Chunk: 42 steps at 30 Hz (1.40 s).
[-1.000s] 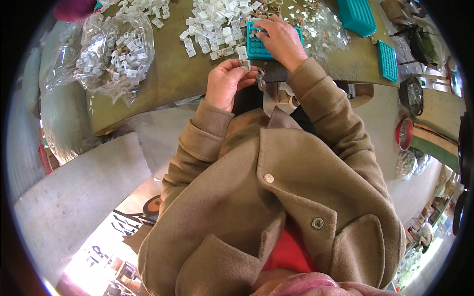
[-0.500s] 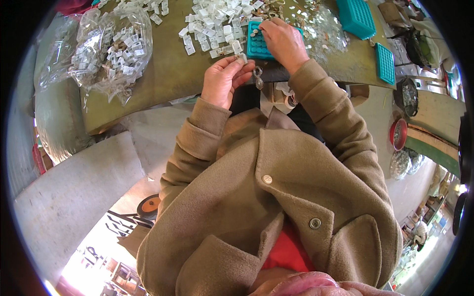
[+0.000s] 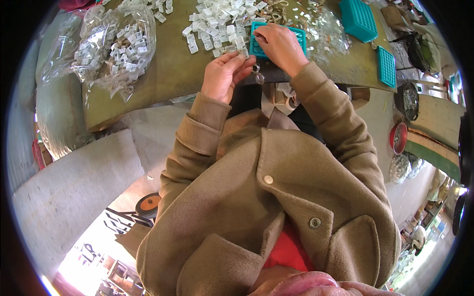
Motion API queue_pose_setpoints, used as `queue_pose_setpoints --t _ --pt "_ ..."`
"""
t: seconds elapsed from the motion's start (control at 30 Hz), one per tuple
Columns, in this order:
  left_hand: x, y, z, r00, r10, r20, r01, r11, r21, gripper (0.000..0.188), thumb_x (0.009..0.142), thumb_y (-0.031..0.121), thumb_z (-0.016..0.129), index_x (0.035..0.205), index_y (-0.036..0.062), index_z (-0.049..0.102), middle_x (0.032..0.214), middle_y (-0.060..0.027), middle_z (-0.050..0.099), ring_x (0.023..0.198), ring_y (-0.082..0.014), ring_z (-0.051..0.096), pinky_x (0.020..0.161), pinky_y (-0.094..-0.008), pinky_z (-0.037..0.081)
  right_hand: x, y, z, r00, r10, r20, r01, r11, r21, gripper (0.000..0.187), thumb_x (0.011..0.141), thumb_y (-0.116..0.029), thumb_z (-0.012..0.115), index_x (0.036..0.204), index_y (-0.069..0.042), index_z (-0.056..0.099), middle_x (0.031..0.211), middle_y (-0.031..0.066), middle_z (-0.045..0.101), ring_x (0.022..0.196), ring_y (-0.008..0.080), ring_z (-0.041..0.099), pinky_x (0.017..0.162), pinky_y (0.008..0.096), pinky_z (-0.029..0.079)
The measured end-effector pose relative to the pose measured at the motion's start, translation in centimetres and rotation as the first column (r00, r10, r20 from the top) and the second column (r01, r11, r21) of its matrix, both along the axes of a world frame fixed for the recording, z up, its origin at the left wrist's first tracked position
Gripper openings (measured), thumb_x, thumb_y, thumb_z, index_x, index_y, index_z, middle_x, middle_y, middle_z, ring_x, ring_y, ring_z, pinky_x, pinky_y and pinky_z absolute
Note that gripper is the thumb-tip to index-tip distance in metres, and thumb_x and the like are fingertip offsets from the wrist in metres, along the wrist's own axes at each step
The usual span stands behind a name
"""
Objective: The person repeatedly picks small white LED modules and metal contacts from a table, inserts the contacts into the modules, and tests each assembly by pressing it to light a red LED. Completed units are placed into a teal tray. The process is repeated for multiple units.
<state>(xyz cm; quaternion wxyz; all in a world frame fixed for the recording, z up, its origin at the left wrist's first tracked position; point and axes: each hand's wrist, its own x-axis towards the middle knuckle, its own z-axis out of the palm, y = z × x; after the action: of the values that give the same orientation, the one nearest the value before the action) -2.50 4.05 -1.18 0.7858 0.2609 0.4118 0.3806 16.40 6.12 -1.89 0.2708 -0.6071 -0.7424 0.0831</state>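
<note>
"Teal plastic under the right hand: what is it?"

"That's a tray, toward half past twelve on the table. The fingers bend down over its left side. I can't tell whether they have anything between them."

"And the left hand?"

"Just short of twelve o'clock, nearer the body. Thumb and finger are pinched on a small clear box. Something shiny hangs just beside those fingers, too small to make out."

"Do the hands touch?"

"No, they're apart, though near each other."

"What lies around them?"

"A heap of clear boxes at twelve, just left of the tray. Shiny bits are scattered at one o'clock. A clear bag with more boxes in it sits at ten."

"Any more teal?"

"A taller teal block at half past one, and a flat teal rack at two, by the table's edge."

"And lower down?"

"A red bowl at three, off the table."
</note>
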Motion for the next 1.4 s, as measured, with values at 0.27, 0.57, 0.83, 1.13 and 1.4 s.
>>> queue_pose_setpoints --t 0.27,0.57,0.83,1.13,1.4 --pt "0.5 0.2 -0.7 0.998 0.05 -0.047 -0.047 0.997 0.068 0.029 0.094 0.007 0.06 0.118 -0.0074 0.054 0.105 -0.0152 0.068 0.097 -0.0186 0.069 0.076 -0.0238 0.059 0.2 -1.5 1.3 0.992 0.061 -0.109 -0.055 0.997 0.057 0.015 0.084 -0.013 0.064 0.095 -0.004 0.06 0.086 0.014 0.063 0.076 0.0334 0.064 0.067 0.0414 0.051" --pt "1.2 -0.5 -0.3 0.997 0.051 -0.066 -0.039 0.985 0.167 0.027 0.088 0.006 0.067 0.11 -0.0076 0.062 0.097 -0.0098 0.068 0.08 -0.0142 0.066 0.073 -0.0258 0.058 -1.2 -3.6 2.4 0.931 0.249 -0.266 -0.211 0.964 0.164 0.016 0.082 -0.01 0.068 0.095 -0.005 0.059 0.083 0.0101 0.06 0.073 0.0295 0.063 0.063 0.0362 0.052" --pt "0.8 -0.6 -0.1 0.999 0.037 -0.037 -0.031 0.988 0.153 0.027 0.087 0.005 0.068 0.112 -0.0053 0.063 0.099 -0.0094 0.068 0.083 -0.0139 0.066 0.075 -0.0263 0.058 -1.0 -4.2 1.5 0.938 0.266 -0.222 -0.206 0.943 0.26 0.009 0.083 -0.007 0.066 0.092 -0.006 0.064 0.082 0.0092 0.061 0.073 0.0318 0.063 0.062 0.0383 0.052" --pt "0.5 -0.5 -0.1 0.999 0.044 -0.023 -0.045 0.999 -0.005 0.02 0.091 0.014 0.066 0.105 -0.0006 0.065 0.095 -0.0089 0.07 0.081 -0.0131 0.067 0.069 -0.0238 0.056 -0.3 -4.0 1.2 0.759 0.051 -0.649 -0.127 0.989 -0.071 0.016 0.091 -0.009 0.062 0.102 -0.001 0.069 0.09 0.0113 0.068 0.07 0.0191 0.066 0.065 0.0281 0.052" --pt "0.5 -0.5 -0.6 0.998 0.005 -0.068 -0.005 1.0 0.006 0.019 0.093 0.018 0.063 0.104 0.0029 0.065 0.092 -0.0073 0.069 0.079 -0.0114 0.067 0.066 -0.022 0.058 0.0 0.4 -1.1 0.996 -0.038 -0.084 0.049 0.989 0.142 0.017 0.087 -0.008 0.06 0.103 -0.009 0.066 0.097 0.0133 0.062 0.083 0.0367 0.063 0.071 0.0417 0.052"
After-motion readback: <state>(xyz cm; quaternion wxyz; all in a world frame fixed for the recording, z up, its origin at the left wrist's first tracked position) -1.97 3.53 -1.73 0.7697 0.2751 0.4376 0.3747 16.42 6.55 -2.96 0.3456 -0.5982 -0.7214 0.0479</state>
